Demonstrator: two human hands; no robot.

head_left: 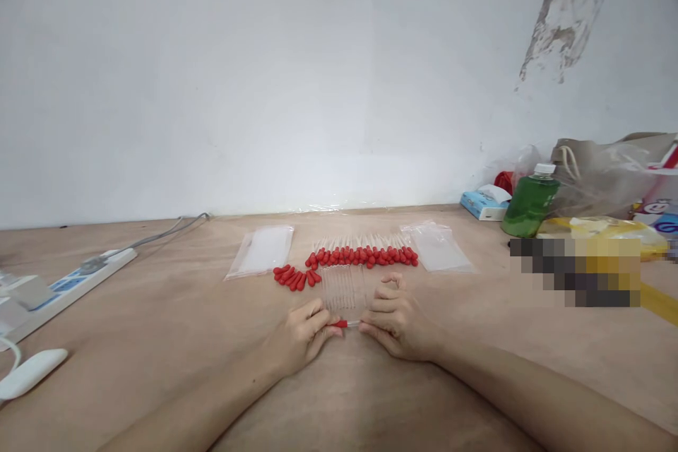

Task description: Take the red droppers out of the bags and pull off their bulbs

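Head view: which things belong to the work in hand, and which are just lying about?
Likely in use:
red bulb in the left hand
clear tube in the right hand
loose red bulbs
thin clear tubes
row of red-tipped pieces
perhaps two plastic bags

Apparently just lying about:
power strip
green bottle
tissue pack

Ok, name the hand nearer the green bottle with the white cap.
Right. The right hand is in front of the bottle, to its left; the left hand is farther left.

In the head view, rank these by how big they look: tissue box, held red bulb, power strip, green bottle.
Largest to smallest:
1. Power strip, partly out of frame
2. Green bottle
3. Tissue box
4. Red bulb, partly hidden by the left hand
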